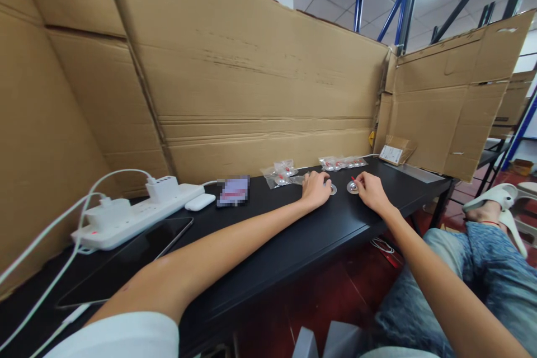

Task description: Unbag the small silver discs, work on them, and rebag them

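Note:
My left hand rests on the black table with its fingers curled at the edge of a small round clear disc. Part of that disc is hidden under the fingertips. To its right lies a second round disc, clear-rimmed with a shiny middle. Over this one, my right hand pinches a small thin red piece between thumb and fingers; its exact kind is too small to make out. Clear plastic bags with red and silvery round pieces, one bag and another, lie behind my hands.
Cardboard walls enclose the black table at back and sides. Leftward are a white power strip with cables, a white case, a dark tablet and a blurred-out purple item. A labelled packet stands back right.

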The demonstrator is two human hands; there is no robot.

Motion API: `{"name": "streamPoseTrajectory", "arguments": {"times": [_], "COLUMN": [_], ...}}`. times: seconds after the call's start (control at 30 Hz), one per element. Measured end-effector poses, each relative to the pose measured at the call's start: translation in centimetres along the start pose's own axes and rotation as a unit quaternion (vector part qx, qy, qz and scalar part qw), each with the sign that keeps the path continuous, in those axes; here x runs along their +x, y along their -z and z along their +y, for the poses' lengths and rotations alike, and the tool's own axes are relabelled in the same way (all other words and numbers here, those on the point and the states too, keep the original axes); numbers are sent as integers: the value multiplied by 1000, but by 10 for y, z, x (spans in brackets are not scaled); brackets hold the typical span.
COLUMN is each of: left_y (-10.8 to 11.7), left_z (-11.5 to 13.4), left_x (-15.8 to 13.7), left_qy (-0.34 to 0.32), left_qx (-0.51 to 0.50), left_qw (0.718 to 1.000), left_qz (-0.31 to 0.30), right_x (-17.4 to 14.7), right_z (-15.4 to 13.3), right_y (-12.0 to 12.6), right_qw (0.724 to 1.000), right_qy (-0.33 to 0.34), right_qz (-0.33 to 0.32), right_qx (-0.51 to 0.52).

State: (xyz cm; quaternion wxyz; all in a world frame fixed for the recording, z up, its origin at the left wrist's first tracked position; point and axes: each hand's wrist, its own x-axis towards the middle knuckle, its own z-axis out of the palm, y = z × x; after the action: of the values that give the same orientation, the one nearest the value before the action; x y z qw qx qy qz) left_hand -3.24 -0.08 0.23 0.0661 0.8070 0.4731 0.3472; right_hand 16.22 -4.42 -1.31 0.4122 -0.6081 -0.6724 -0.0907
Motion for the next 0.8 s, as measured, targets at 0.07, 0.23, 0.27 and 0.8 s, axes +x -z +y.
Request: {"name": "streamPoseTrajectory", "arguments": {"times": [0.07, 0.23, 0.27, 0.8], "left_y": [2, 5, 5, 5], "left_z": [3, 9, 8, 5], "left_x": [-1, -3, -3, -3], "left_qy": [-32, -97, -93, -8], "left_qx": [-12, -96, -126, -290], "left_qw": [999, 991, 988, 956], "left_qz": [18, 14, 8, 49], "right_x": [1, 4, 4, -10], "right_z": [-11, -36, -39, -54], "right_y": [1, -7, -9, -2], "right_qw": [997, 979, 978, 987], "right_qy": [-26, -46, -42, 145], "right_qz": [25, 49, 44, 40], "right_qx": [61, 191, 202, 54]}}
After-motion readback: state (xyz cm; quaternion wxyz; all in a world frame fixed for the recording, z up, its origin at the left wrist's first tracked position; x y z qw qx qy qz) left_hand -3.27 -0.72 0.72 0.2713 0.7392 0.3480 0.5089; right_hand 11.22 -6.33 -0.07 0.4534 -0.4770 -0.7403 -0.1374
